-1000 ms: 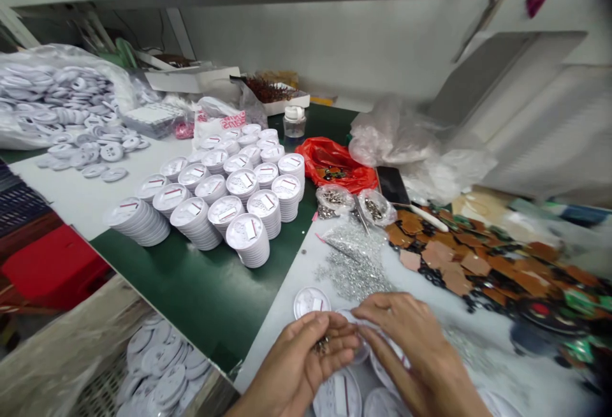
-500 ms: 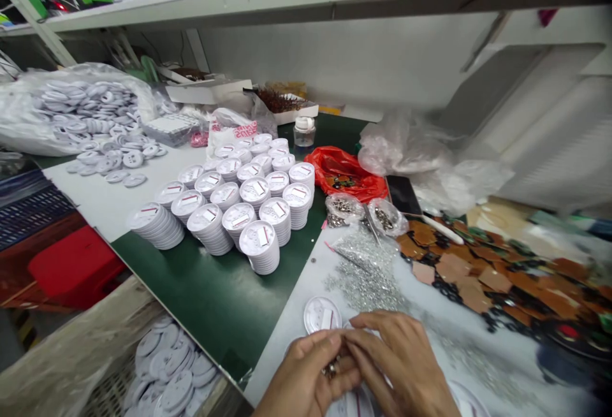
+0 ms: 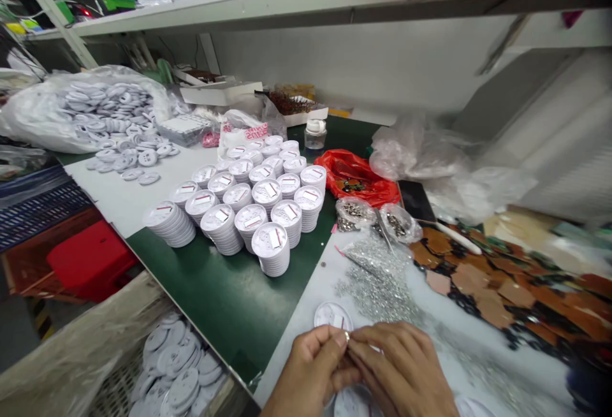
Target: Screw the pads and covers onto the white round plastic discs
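My left hand and my right hand meet at the bottom of the head view, fingertips pinched together on a tiny silvery part. Under and beside them lie white round discs, one disc just above my left fingers and another disc below my hands. Both hands are closed in a pinch. A heap of small silver parts lies just beyond my right hand on the white sheet.
Several stacks of white discs stand on the green mat. A bag of loose discs, a red bag, clear bags, brown leather pieces, a phone, a crate of discs surround them.
The view has tilted up and to the left. My hands have closed in together and risen slightly, and now pinch one small part between the fingertips.
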`<state>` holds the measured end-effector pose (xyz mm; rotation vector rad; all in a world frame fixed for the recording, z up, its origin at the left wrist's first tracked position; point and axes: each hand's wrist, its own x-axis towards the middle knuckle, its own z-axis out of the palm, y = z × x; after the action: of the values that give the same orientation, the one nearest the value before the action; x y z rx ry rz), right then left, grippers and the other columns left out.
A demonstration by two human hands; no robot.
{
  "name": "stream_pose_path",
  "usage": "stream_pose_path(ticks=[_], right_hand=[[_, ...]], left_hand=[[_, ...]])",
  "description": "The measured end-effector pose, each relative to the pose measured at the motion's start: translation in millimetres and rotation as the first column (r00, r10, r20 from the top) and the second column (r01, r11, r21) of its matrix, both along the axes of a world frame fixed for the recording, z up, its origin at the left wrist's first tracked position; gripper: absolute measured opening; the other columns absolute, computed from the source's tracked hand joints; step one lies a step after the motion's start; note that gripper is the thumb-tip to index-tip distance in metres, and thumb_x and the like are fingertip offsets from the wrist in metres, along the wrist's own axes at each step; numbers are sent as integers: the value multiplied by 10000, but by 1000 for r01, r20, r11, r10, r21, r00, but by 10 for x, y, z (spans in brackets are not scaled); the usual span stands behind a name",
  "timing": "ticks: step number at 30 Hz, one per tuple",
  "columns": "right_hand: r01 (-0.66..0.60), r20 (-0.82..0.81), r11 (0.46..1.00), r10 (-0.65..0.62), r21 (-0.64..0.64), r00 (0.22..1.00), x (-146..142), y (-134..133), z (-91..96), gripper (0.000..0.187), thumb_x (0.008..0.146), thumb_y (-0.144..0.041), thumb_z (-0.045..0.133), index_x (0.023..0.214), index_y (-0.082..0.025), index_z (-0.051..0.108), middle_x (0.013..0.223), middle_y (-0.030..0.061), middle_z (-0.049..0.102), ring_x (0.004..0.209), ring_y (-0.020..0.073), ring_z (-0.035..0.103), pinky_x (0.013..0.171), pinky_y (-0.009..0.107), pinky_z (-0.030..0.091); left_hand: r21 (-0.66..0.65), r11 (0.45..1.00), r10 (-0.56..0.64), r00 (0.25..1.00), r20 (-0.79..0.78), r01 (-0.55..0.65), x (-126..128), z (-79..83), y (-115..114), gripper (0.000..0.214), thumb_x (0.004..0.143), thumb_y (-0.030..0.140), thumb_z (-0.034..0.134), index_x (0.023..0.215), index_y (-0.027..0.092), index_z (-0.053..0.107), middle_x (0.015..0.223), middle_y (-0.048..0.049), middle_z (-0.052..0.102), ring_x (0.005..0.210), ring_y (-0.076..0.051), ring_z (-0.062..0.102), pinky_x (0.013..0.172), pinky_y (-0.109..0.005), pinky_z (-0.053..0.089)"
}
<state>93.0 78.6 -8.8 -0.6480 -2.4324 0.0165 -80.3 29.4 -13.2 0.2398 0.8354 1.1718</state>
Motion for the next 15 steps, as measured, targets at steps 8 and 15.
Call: stream_pose_path(ticks=[8,15], right_hand=[[64,-180,972,-106,-226,978,-108,32,203,230,965,-190,590,1173,-237,677,1055,67,780,945,237,743,793,361,591],[-15,-267,922,-96,-386,959,-193,45,190,134,927,-152,623,981,-251,695,905,24,758,820,197,722,744,320,577]], left_hand=[[-51,997,-70,993,-96,66,-75,17,18,499,699,534,905,848,98,714,836,-97,737,782,-171,716,760,-254,562],[20,996,-85,991,-99,87,-74,36,-4,507,720,569,877,815,110,685,751,-51,707,697,-125,698,692,-211,563]])
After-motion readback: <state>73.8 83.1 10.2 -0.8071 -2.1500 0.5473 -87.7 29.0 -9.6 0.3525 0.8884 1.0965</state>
